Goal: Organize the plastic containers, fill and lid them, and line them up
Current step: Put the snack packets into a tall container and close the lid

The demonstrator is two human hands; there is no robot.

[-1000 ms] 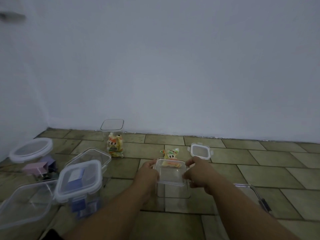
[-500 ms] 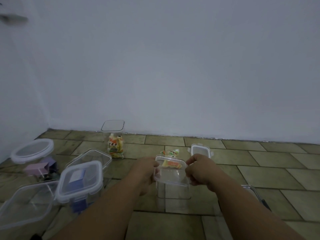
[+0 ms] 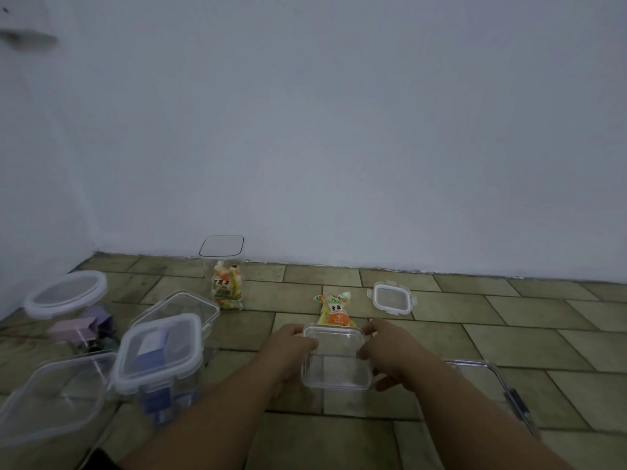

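Head camera gives me a pale wall (image 3: 339, 130) over a tiled floor (image 3: 509, 334). Far out to the left of my left hand, at the frame edge, lies a wide flat tub (image 3: 51, 401) of clear plastic. Close by my right forearm, a big lid (image 3: 488, 371) with a dark clip lies flat, partly hidden by the arm. Beyond the flat tub stands a round tub (image 3: 66, 291) with its lid on and purple pieces under it. Just left of my left forearm is a lidded box (image 3: 156, 385) with a blue carton (image 3: 152, 346) in it. An open box (image 3: 183, 308) sits right behind it; I cannot tell whether they touch. Ahead and left of the hands, by the wall, a tall jar (image 3: 222, 262) holds a snack bag (image 3: 225, 288).

Between my hands is the small box (image 3: 336, 364), clear and square. My left hand (image 3: 288, 351) curls round its left wall and my right hand (image 3: 390, 351) grips the right wall, thumb low. I cannot tell whether it rests on the floor. Ahead of the right hand lies a small lid (image 3: 392, 297), and just past the small box is a snack packet (image 3: 334, 312).
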